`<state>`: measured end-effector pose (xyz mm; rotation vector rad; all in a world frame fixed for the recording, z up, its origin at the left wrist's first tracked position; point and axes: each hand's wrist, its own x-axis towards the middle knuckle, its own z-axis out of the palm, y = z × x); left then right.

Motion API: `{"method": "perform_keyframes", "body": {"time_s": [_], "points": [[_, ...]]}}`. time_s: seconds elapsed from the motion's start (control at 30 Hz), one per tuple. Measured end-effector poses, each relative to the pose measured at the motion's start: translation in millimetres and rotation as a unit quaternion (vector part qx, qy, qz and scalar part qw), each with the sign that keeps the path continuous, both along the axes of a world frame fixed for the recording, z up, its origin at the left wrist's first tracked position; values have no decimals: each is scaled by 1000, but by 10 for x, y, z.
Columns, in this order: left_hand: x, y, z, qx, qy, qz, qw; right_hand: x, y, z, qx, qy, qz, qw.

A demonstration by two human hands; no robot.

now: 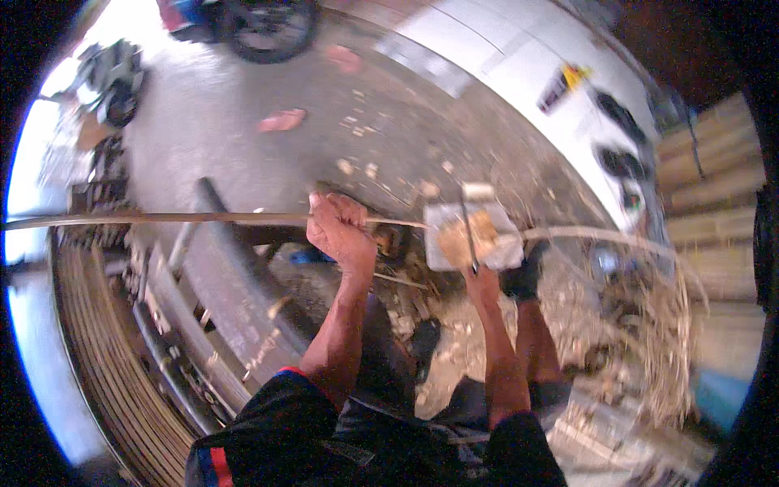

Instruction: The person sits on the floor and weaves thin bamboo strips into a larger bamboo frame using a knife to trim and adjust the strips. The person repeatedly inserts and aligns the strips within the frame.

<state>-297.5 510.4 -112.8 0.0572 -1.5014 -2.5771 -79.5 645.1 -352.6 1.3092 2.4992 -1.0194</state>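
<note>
The left hand [339,230] has its grip closed round a bamboo strip [174,218] running left to right across a pale pad [442,213]. The right hand [481,286], blurred, seems to grip a dark knife [468,229] there.

Long thin brown strip [162,218], crosswise to dark knife [468,227]

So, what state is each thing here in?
Long strip: held up, stretched out sideways
Left hand: fingers closed around the strip
Right hand: closed on the knife
Knife: held, crossing the strip in view; contact unclear
Pale pad: beneath the knife
Shavings: scattered
Dark footwear: unworn
Motorbike wheel: upright, partly out of frame
Slats: side by side
</note>
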Motion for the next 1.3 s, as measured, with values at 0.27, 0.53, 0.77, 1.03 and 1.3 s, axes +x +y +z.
{"method": "perform_keyframes", "body": {"time_s": [0.27, 0.53, 0.77, 1.03, 1.3], "points": [[-380, -2089, 1743, -4, 252, 255, 933, -286, -1508, 1870, -201, 200, 147, 948], [308, -4148, 1895, -65, 207, 341, 915, -319, -3312, 2733, -191, 165, 356, 900], [1070, -5242, 814, 23, 44, 359, 932, 81, -4156, 2255, -37, 138, 453, 880], [1415, -5477, 186, 187, 19, 467, 864, 170, -4127, 2391, 175, 157, 526, 817], [1477, -5327, -256, 244, -53, 477, 842, 731, -4152, 2646, 6, 244, 563, 789]]}}
